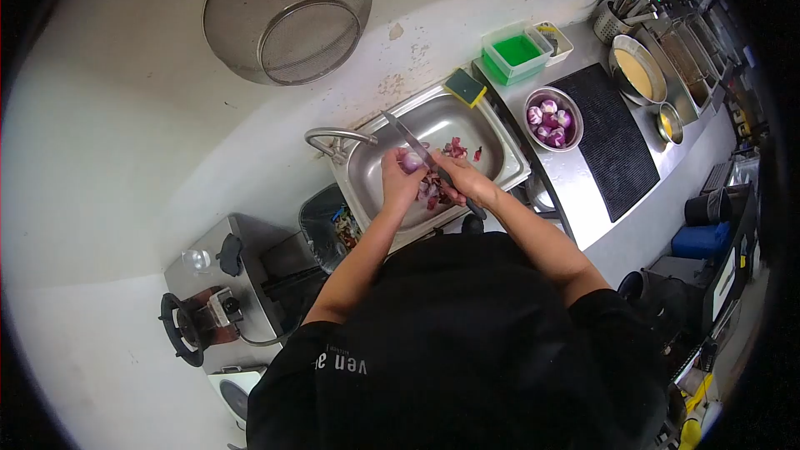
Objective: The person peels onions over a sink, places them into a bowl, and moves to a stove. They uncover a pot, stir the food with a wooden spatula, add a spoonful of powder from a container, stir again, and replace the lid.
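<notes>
- Left hand (399, 177): fingers wrapped round an onion (411, 162), over the sink (450, 121).
- Right hand (465, 184): clamped on the handle of the knife (407, 136), its blade just beside the onion.
- Short, shallow strokes would suit; left fingertips best stay off the edge.
- Beneath the hands: thin, papery skins (454, 148), smooth steel.
- Right of the right hand: round metal bowl (581, 123), rounded purple-white onions (550, 119).

On the chest of the black shirt (500, 350) I can make out white letters (342, 363), upside down in my view: "ven", followed by what looks like an "a", with the rest of that word out of my sight. A smaller line (340, 350) runs just under "ven", too tiny for me to read with certainty.
</notes>
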The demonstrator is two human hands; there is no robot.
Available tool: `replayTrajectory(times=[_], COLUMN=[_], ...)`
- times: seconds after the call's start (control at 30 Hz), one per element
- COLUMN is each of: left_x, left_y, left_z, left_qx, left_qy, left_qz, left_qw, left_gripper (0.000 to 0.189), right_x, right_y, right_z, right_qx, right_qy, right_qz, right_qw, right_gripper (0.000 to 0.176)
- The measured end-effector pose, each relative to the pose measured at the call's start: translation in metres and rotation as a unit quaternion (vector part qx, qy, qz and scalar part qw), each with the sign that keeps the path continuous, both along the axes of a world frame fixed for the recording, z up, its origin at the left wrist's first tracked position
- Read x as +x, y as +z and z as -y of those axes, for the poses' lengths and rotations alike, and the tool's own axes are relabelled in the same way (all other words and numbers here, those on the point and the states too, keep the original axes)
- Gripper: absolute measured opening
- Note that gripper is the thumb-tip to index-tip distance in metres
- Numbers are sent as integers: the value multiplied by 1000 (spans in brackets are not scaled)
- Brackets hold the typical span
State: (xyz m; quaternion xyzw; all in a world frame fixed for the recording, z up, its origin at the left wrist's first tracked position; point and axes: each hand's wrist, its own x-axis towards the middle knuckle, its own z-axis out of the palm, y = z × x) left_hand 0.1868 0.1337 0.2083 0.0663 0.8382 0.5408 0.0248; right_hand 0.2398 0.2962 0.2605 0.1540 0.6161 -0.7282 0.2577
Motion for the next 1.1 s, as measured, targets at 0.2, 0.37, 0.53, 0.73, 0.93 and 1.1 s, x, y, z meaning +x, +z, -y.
replayTrajectory(times=[0.2,0.37,0.53,0.73,0.93,1.1], left_x=[-1,2,0,4,11,11], left_y=[12,13,13,24,15,20], left_z=[5,7,2,1,-7,-19], left_qx=[201,-2,-71,28,-123,-99], left_qy=[-42,3,13,-37,3,-5], left_qz=[167,-28,-70,80,-131,-38], left_qw=[964,1000,995,996,984,994], left_gripper=[49,48,50,52,51,51], right_x=[-1,2,8,6,12,10], right_y=[-10,-5,17,5,6,-2], right_z=[-8,-11,5,-7,-15,-19], right_qx=[26,18,-42,-35,-77,-71], right_qy=[-43,-51,-46,-57,-40,-34], right_qz=[0,24,17,33,4,12], right_qw=[999,998,998,997,996,997], right_gripper=[57,56,57,55,50,51])
